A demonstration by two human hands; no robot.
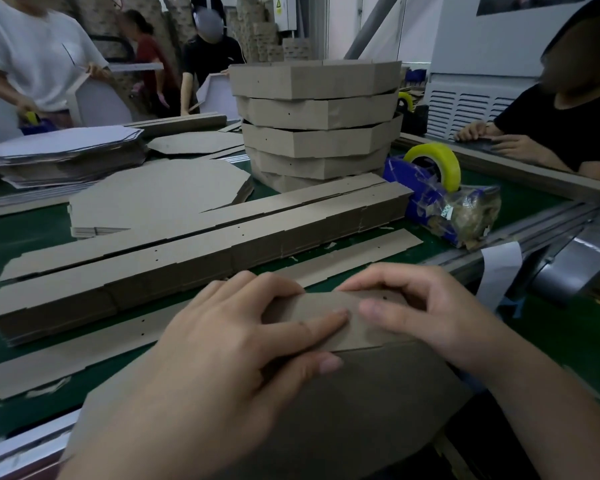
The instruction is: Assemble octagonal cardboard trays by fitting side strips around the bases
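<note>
A brown cardboard base [343, 410] lies tilted against the near edge of the green table. A brown side strip [371, 323] stands along the base's far edge. My left hand [229, 341] grips the strip from the left, fingers curled over its top and thumb on the base's edge. From the right, my right hand [426, 313] pinches the strip, fingers over the top and thumb on its near face. More of the strip [84, 355] trails flat to the left on the table.
Thick piles of side strips [194, 251] lie across the table ahead. Flat octagonal bases [160, 192] sit behind them, beside a tall stack of finished trays [316, 123]. A blue tape dispenser with a yellow roll [433, 168] stands at right. Other people work around the table.
</note>
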